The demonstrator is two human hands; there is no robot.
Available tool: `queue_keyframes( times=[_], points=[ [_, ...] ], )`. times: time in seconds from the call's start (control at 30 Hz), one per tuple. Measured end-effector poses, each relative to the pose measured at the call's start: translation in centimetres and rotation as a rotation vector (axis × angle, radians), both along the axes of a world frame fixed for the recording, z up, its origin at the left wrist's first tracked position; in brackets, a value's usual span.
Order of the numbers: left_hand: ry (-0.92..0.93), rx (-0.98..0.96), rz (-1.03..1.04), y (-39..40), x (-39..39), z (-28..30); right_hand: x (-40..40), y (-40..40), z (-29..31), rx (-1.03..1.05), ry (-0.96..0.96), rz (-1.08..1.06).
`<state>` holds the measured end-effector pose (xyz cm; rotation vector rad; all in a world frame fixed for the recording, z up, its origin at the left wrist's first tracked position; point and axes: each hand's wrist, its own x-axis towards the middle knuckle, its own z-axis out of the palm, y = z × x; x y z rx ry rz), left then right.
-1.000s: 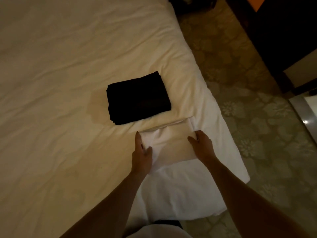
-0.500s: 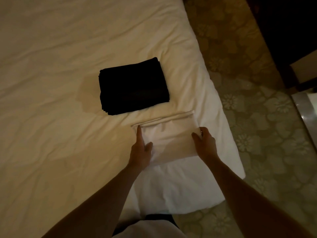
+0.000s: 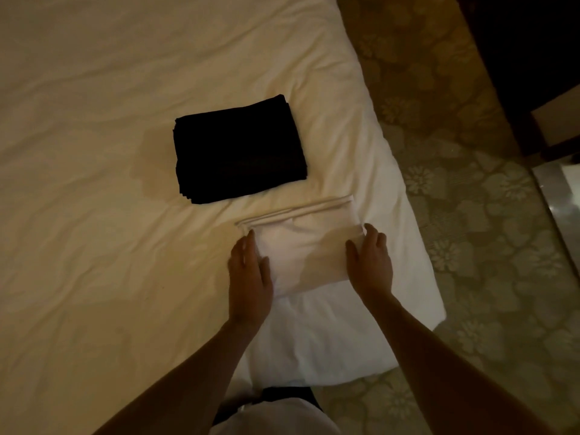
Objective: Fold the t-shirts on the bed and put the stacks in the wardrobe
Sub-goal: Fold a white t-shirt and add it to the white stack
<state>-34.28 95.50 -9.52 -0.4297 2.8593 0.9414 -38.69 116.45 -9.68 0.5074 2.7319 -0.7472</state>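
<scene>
A folded stack of white t-shirts (image 3: 301, 243) lies near the bed's right corner. My left hand (image 3: 249, 271) lies against the stack's left edge with straight fingers, its thumb resting on top. My right hand (image 3: 370, 262) presses against the stack's right edge, and its thumb also lies on the top fabric. A folded stack of black t-shirts (image 3: 238, 149) sits just beyond the white one, untouched by either hand. Both stacks rest on the cream bed sheet (image 3: 94, 183).
The bed's right edge and rounded corner (image 3: 423, 277) drop to a floral patterned carpet (image 3: 470, 215). Dark wooden furniture (image 3: 527, 58) stands at the upper right, with a pale shiny surface (image 3: 565, 189) at the right border. My white top (image 3: 276, 419) shows at the bottom.
The view has shifted slightly, so the stacks sit a little differently in the frame. Both hands stay at the sides of the white stack with their fingers moved slightly further along it.
</scene>
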Motion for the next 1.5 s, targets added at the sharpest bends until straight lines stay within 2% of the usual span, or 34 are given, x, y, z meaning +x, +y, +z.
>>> queue_keyframes(
  times=[0.07,0.1,0.2,0.37,0.5,0.6,0.67,0.73,0.77,0.83,1.0,1.17,1.23,1.33,1.4,1.5],
  points=[
    [0.017,-0.293,-0.122,0.1,0.5,0.0,0.6,0.0,0.0,0.163,0.093,0.108],
    [0.018,-0.349,-0.193,0.2,0.7,0.0,1.0,0.0,-0.1,0.227,0.147,0.171],
    [0.031,-0.368,-0.382,0.6,1.2,-0.6,2.1,0.2,-0.8,0.300,0.186,0.391],
    [-0.134,-0.405,-0.338,0.5,1.4,-3.2,2.0,0.9,-3.2,0.299,0.070,0.456],
    [-0.214,-0.286,-0.289,0.8,1.2,-5.2,1.4,0.6,-4.2,0.219,0.045,0.430],
    [-0.170,-0.111,-0.258,0.6,1.0,-5.5,1.2,0.7,-4.2,-0.007,0.028,0.307],
    [-0.188,-0.020,-0.034,0.7,0.8,-5.0,0.6,0.8,-4.0,-0.127,-0.009,0.189],
    [-0.282,0.021,0.222,0.9,0.0,-4.3,-0.2,0.5,-3.8,-0.100,-0.025,0.146],
    [-0.340,0.028,0.260,1.0,-0.5,-4.1,-0.6,0.3,-3.6,-0.053,-0.016,0.152],
    [-0.380,0.060,0.218,0.6,-1.1,-4.7,-0.8,-0.3,-3.4,0.033,0.023,0.177],
    [-0.309,0.181,0.216,-1.0,-0.4,-5.5,0.4,-1.4,-3.5,0.140,0.056,0.254],
    [-0.392,0.196,0.176,-1.0,-1.5,-5.1,-1.4,0.1,-3.5,0.206,-0.077,0.353],
    [-0.456,0.155,0.145,-1.1,-1.9,-3.9,-1.6,0.2,-2.5,0.284,-0.087,0.398],
    [-0.421,0.127,0.119,-1.9,-1.5,-1.6,-1.0,-0.9,-0.1,0.371,-0.047,0.414],
    [-0.393,0.234,0.152,-3.1,-0.9,0.0,-0.6,-2.4,1.6,0.370,-0.028,0.457],
    [-0.296,0.390,0.247,-5.9,0.5,2.7,-0.6,-5.9,4.4,0.156,-0.049,0.498]
  ],
)
